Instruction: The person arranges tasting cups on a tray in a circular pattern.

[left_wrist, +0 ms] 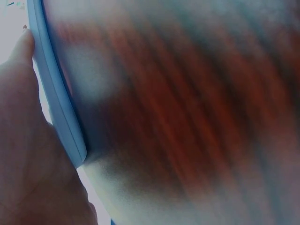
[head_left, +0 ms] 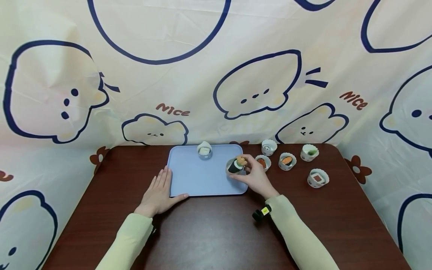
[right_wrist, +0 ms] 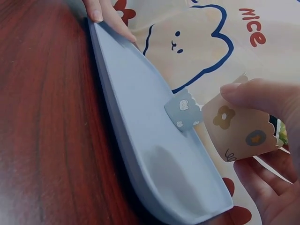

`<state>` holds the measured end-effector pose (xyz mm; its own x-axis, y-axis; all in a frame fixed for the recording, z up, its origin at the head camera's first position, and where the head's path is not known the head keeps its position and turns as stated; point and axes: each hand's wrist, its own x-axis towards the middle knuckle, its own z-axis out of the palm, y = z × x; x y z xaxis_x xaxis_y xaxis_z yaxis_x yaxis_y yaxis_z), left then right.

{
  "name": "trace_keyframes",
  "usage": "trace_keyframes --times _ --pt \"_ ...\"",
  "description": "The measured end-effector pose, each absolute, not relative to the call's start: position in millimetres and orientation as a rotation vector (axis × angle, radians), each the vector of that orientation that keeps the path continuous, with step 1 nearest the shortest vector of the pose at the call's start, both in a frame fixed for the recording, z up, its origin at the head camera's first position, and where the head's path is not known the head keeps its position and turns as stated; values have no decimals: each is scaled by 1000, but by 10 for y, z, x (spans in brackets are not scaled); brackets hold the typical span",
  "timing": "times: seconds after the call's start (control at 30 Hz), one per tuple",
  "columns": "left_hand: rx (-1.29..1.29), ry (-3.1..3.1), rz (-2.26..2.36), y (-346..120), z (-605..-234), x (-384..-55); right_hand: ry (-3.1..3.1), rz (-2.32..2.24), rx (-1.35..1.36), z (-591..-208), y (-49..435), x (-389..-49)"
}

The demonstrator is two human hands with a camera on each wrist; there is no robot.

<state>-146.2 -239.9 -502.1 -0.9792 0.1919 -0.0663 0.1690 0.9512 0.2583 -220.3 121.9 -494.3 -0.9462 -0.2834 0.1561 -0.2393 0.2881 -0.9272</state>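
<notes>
On the pale blue tray (head_left: 202, 180), near its back edge, stands a patterned paper cup (head_left: 204, 156) with a pale toy-like food piece inside. My right hand (head_left: 259, 180) grips a second paper cup (right_wrist: 236, 124) between thumb and fingers, over the right part of the tray. A dark-wrapped sushi piece (head_left: 235, 167) with a tan, lumpy top sits in that cup. My left hand (head_left: 158, 197) lies with straight fingers along the tray's left edge, its thumb at the front rim. In the left wrist view, part of that hand (left_wrist: 35, 136) shows beside the tray's rim.
Several more paper cups with small food pieces stand right of the tray, including one with an orange-topped piece (head_left: 287, 161) and one with a white-and-brown piece (head_left: 318, 178). One cup (head_left: 264, 162) is close behind my right hand. A printed cloth (head_left: 202, 86) hangs behind the brown table (head_left: 209, 232).
</notes>
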Motion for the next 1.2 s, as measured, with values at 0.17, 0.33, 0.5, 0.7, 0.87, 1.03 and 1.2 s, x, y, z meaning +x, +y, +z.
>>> trace_keyframes --times 0.17,0.33,0.5,0.7,0.87,1.03,1.2 --pt "278 3017 388 -2400 -5029 -1457 2516 -1775 -525 -4930 1153 -2271" --pt "277 3028 395 -2395 -5041 -1447 2550 -1758 -565 -4936 1089 -2354" --pt "279 3025 397 -2388 -5048 -1450 2600 -1710 -567 -4931 1038 -2440" --pt "274 3038 360 -2398 -5034 -1451 2608 -1663 -558 -4934 975 -2531" --pt "280 3035 379 -2395 -5050 -1454 2629 -1649 -548 -4962 946 -2584" --pt "288 3033 410 -2413 -5096 -1464 2617 -1639 -539 -4967 899 -2626" --pt "282 3025 367 -2427 -5136 -1482 2615 -1632 -526 -4991 854 -2679"
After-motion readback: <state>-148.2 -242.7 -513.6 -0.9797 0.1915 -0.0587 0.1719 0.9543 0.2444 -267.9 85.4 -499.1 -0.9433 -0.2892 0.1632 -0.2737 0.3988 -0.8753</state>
